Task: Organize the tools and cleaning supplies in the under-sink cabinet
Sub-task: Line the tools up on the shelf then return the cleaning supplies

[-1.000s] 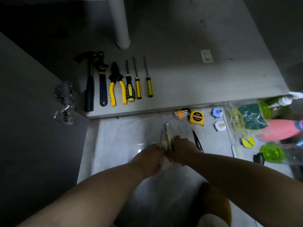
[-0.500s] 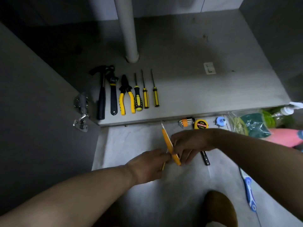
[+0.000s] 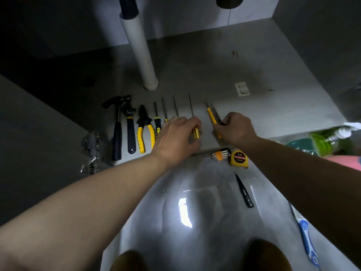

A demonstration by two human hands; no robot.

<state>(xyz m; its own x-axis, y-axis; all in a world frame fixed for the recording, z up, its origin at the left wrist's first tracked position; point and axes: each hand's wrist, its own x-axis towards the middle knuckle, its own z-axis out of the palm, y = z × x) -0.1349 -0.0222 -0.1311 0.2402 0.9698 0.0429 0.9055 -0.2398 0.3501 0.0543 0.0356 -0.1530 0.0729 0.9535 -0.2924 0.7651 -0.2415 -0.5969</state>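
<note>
On the cabinet floor (image 3: pixel 273 106) lies a row of tools: a black hammer (image 3: pixel 117 130), an adjustable wrench (image 3: pixel 130 130), yellow pliers (image 3: pixel 144 130) and several yellow-handled screwdrivers (image 3: pixel 157 122). My left hand (image 3: pixel 175 139) rests at the right end of the row, fingers closed on a thin yellow screwdriver (image 3: pixel 196 132) whose shaft points to the back. My right hand (image 3: pixel 237 129) is just to the right, holding a yellow utility knife (image 3: pixel 212 116) together with a dark thin tool against the cabinet floor.
A white drain pipe (image 3: pixel 140 55) stands behind the tools. The open door with its hinge (image 3: pixel 90 151) is at the left. On the room floor lie hex keys (image 3: pixel 220 155), a tape measure (image 3: pixel 238 157), a black pen-like tool (image 3: pixel 244 192), a blue toothbrush (image 3: pixel 305 235), and bagged sponges and bottles (image 3: pixel 320 141) at right.
Both hands have moved from the room floor into the cabinet, carrying the thin screwdriver and the yellow knife to the right end of the tool row.
</note>
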